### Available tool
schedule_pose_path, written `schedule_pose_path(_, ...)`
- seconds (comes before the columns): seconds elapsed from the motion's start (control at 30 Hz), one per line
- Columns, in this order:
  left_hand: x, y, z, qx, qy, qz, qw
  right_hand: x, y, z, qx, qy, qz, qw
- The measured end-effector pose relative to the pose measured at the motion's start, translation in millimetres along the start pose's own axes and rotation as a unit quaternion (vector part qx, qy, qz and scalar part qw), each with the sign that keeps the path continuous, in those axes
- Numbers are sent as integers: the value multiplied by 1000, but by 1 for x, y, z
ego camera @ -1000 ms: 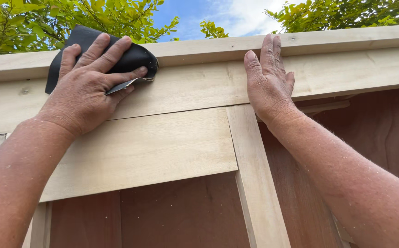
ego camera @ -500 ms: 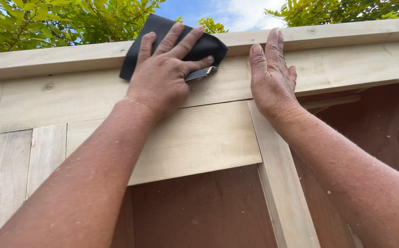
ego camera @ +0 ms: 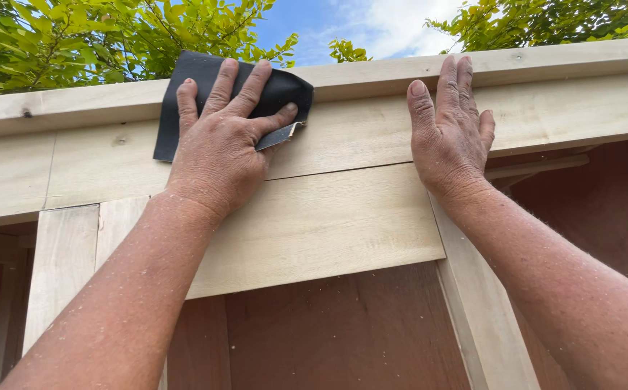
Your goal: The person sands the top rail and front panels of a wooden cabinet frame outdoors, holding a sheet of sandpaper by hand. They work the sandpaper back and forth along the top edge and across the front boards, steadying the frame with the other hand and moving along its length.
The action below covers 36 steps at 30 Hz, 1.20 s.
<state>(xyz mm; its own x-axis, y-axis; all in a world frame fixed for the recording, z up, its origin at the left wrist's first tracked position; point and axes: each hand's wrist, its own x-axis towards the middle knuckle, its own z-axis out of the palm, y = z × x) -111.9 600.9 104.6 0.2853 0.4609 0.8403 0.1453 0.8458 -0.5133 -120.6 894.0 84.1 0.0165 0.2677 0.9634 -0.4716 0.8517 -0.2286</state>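
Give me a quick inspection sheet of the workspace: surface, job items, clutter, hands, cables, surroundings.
Surface: pale bare wooden structure, horizontal top board over a wide panel; dark reddish interior below.
Job's things: dark sandpaper sheet, folded over the top edge, one corner curled up.
Clutter: nothing seen.
Hands: left hand pressed flat on the sandpaper, fingers spread; right hand flat on the top board, bare, holding nothing. Both forearms flecked with pale dust.
Cables: nothing seen.
Surroundings: green leafy trees behind the structure, blue sky with cloud.
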Motion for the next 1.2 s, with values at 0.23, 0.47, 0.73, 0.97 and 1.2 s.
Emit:
schedule_pose_path(0.23,-36,-69,-52,11,1,35,999,-2,2,-4,-5,4,0,1000)
schedule_pose_path(0.47,-62,-105,-55,14,8,7,1000,-3,-3,-3,-25,2,9,1000)
schedule_pose_path(0.73,52,52,17,-56,-19,19,998,-2,2,-5,-33,21,2,999)
schedule_pose_path(0.97,-32,-77,-50,-41,7,64,997,-6,1,-5,-21,29,-12,999)
schedule_pose_path(1.2,-74,-115,-64,-23,23,19,999,-10,-5,-7,45,72,-4,996)
